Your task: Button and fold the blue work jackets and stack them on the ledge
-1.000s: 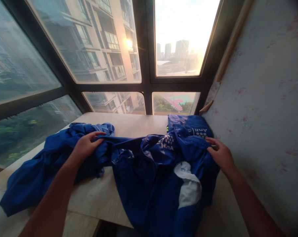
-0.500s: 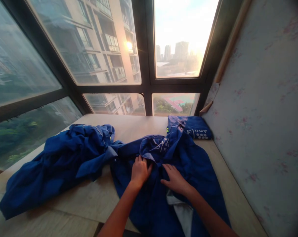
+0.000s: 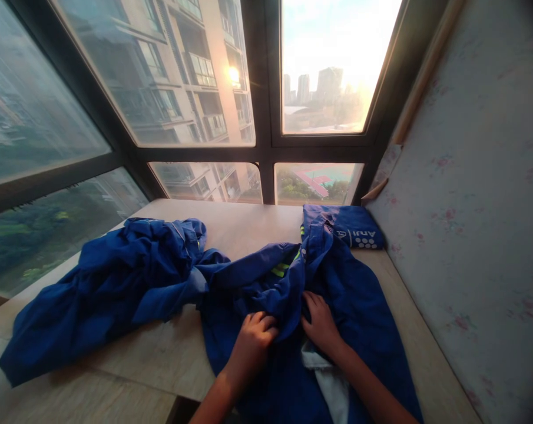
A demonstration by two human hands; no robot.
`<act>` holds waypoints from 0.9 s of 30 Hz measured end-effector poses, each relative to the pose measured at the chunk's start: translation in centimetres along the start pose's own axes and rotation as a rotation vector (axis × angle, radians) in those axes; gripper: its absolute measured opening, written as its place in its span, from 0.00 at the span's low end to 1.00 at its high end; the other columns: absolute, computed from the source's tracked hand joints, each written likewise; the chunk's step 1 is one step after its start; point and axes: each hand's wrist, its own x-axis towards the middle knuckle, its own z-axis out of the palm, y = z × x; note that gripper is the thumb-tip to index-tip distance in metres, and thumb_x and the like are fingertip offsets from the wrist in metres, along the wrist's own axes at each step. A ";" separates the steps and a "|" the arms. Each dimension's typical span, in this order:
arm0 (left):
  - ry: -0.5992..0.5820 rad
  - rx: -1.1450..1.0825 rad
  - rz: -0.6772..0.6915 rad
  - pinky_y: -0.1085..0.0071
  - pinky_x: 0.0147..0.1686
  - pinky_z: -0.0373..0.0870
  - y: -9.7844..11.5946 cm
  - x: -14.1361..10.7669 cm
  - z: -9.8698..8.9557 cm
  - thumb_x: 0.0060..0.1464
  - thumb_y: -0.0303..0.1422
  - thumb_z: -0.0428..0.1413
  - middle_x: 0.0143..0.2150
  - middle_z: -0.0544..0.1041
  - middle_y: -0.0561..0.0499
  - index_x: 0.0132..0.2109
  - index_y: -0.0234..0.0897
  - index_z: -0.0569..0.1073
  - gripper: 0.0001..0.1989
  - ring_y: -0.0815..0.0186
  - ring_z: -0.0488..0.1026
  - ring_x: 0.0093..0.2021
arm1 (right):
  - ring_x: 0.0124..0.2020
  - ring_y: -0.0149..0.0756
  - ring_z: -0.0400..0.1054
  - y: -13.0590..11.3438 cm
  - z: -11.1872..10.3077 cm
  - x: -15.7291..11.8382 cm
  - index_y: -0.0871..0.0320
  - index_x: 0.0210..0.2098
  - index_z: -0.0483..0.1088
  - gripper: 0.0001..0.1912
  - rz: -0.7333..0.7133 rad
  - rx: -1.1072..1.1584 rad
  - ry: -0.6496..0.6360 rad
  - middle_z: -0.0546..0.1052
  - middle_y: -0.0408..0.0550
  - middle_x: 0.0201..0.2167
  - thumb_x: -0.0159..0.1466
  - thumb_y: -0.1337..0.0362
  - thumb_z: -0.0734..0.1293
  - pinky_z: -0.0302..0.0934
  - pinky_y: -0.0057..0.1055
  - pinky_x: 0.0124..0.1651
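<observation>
A blue garment point(image 3: 363, 312) with a pale lining patch lies spread before me, its upper edge bunched and folded over, with yellow-green stripes showing inside. My left hand point(image 3: 255, 338) has its fingers curled on the bunched cloth near the middle. To its right, my right hand point(image 3: 321, 321) grips the garment's front edge, fingertips partly hidden in the folds. Another crumpled blue garment point(image 3: 102, 288) lies at the left, touching the first one.
A folded blue garment point(image 3: 363, 227) with white lettering sits at the back right, by the floral wall point(image 3: 478, 206). Dark window frames point(image 3: 266, 154) rise behind the pale ledge point(image 3: 248, 221). A dark gap shows at the bottom edge.
My left hand has moved down towards me, pulling the upper flap over; the white print there is hidden and yellow-green stripes now show. My right hand has shifted slightly right.
</observation>
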 end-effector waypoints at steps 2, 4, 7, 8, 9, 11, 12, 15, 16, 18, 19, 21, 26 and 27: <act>-0.080 -0.158 0.005 0.60 0.53 0.66 0.0 0.0 -1.5 0.48 0.16 0.49 0.50 0.78 0.50 0.43 0.44 0.79 0.23 0.58 0.71 0.53 | 0.59 0.49 0.65 0.0 -1.0 0.2 0.58 0.58 0.69 0.25 -0.014 0.109 -0.044 0.73 0.55 0.57 0.60 0.64 0.65 0.58 0.46 0.62; -0.148 -0.273 0.006 0.64 0.52 0.66 0.1 0.3 -3.2 0.47 0.19 0.52 0.50 0.79 0.52 0.45 0.46 0.78 0.22 0.60 0.72 0.52 | 0.57 0.47 0.67 0.2 -2.3 0.6 0.57 0.55 0.71 0.22 -0.002 0.235 -0.073 0.74 0.53 0.55 0.63 0.58 0.65 0.60 0.44 0.62; -0.143 -0.305 -0.022 0.64 0.52 0.65 0.5 1.6 -5.1 0.56 0.29 0.53 0.45 0.80 0.52 0.45 0.46 0.78 0.13 0.61 0.74 0.46 | 0.55 0.46 0.70 1.0 -3.7 1.2 0.58 0.51 0.73 0.20 0.122 0.326 0.018 0.76 0.54 0.53 0.65 0.54 0.61 0.63 0.43 0.60; -0.085 -0.280 -0.047 0.62 0.54 0.64 0.8 2.2 -5.5 0.59 0.32 0.52 0.43 0.80 0.51 0.44 0.45 0.78 0.11 0.61 0.74 0.45 | 0.54 0.46 0.70 1.4 -3.9 1.3 0.58 0.51 0.73 0.20 0.171 0.318 0.073 0.76 0.55 0.52 0.65 0.54 0.61 0.64 0.43 0.58; 0.004 -0.241 -0.084 0.60 0.56 0.63 1.0 3.0 -5.7 0.61 0.34 0.51 0.41 0.79 0.51 0.42 0.44 0.78 0.11 0.61 0.74 0.44 | 0.53 0.47 0.71 1.8 -4.0 1.5 0.59 0.51 0.73 0.21 0.211 0.301 0.128 0.75 0.56 0.52 0.65 0.55 0.61 0.65 0.43 0.57; 0.208 -0.145 -0.162 0.55 0.60 0.59 1.4 4.8 -5.4 0.63 0.36 0.50 0.41 0.78 0.48 0.40 0.41 0.77 0.11 0.58 0.73 0.46 | 0.51 0.48 0.72 2.7 -3.7 1.7 0.60 0.52 0.72 0.22 0.262 0.259 0.205 0.73 0.58 0.54 0.63 0.57 0.61 0.67 0.43 0.54; 0.296 -0.103 -0.197 0.53 0.61 0.58 1.5 5.8 -5.0 0.62 0.36 0.51 0.43 0.77 0.46 0.40 0.40 0.76 0.10 0.57 0.72 0.49 | 0.51 0.48 0.72 3.1 -3.5 1.7 0.61 0.53 0.71 0.23 0.276 0.239 0.222 0.73 0.59 0.55 0.61 0.58 0.62 0.68 0.44 0.53; 0.394 -0.089 -0.263 0.53 0.61 0.59 1.5 8.7 -2.7 0.57 0.38 0.57 0.56 0.70 0.41 0.53 0.39 0.72 0.18 0.51 0.65 0.60 | 0.50 0.48 0.73 4.1 -2.6 2.0 0.61 0.57 0.68 0.27 0.309 0.187 0.236 0.72 0.60 0.56 0.58 0.60 0.63 0.67 0.46 0.54; 0.363 -0.120 -0.274 0.54 0.62 0.59 1.5 9.6 -1.6 0.54 0.39 0.59 0.61 0.65 0.39 0.59 0.38 0.67 0.26 0.49 0.61 0.63 | 0.49 0.48 0.73 4.3 -2.4 2.2 0.60 0.57 0.68 0.28 0.318 0.186 0.241 0.73 0.59 0.56 0.58 0.61 0.63 0.67 0.47 0.55; 0.232 -0.187 -0.297 0.53 0.63 0.59 1.7 10.8 0.6 0.50 0.43 0.62 0.69 0.56 0.36 0.68 0.37 0.56 0.42 0.46 0.55 0.68 | 0.49 0.46 0.73 4.5 -2.2 2.6 0.58 0.59 0.66 0.30 0.327 0.222 0.255 0.74 0.56 0.56 0.57 0.62 0.62 0.66 0.47 0.57; 0.152 -0.203 -0.301 0.52 0.63 0.58 1.9 11.2 1.6 0.48 0.44 0.63 0.70 0.53 0.34 0.70 0.37 0.52 0.47 0.44 0.54 0.69 | 0.49 0.45 0.74 4.4 -2.2 2.9 0.57 0.59 0.65 0.30 0.322 0.258 0.248 0.74 0.54 0.56 0.56 0.63 0.61 0.66 0.45 0.56; 0.027 -0.192 -0.284 0.48 0.63 0.57 2.5 11.6 3.2 0.46 0.45 0.64 0.72 0.50 0.34 0.71 0.39 0.50 0.51 0.41 0.54 0.69 | 0.47 0.42 0.75 4.1 -2.3 3.5 0.56 0.60 0.64 0.32 0.324 0.363 0.183 0.76 0.52 0.53 0.54 0.65 0.60 0.69 0.41 0.51; 0.019 -0.107 -0.249 0.44 0.59 0.60 3.1 11.3 4.2 0.48 0.43 0.62 0.71 0.55 0.37 0.70 0.42 0.54 0.46 0.40 0.59 0.64 | 0.34 0.40 0.76 2.5 -2.4 3.8 0.60 0.58 0.65 0.37 0.336 0.656 -0.173 0.82 0.49 0.39 0.47 0.67 0.57 0.71 0.35 0.35; 0.039 -0.117 -0.252 0.46 0.58 0.62 3.0 11.2 4.1 0.49 0.40 0.61 0.70 0.57 0.37 0.69 0.42 0.55 0.43 0.41 0.61 0.63 | 0.36 0.41 0.76 2.1 -2.5 3.6 0.60 0.57 0.66 0.37 0.284 0.682 -0.208 0.82 0.49 0.40 0.46 0.67 0.58 0.71 0.36 0.39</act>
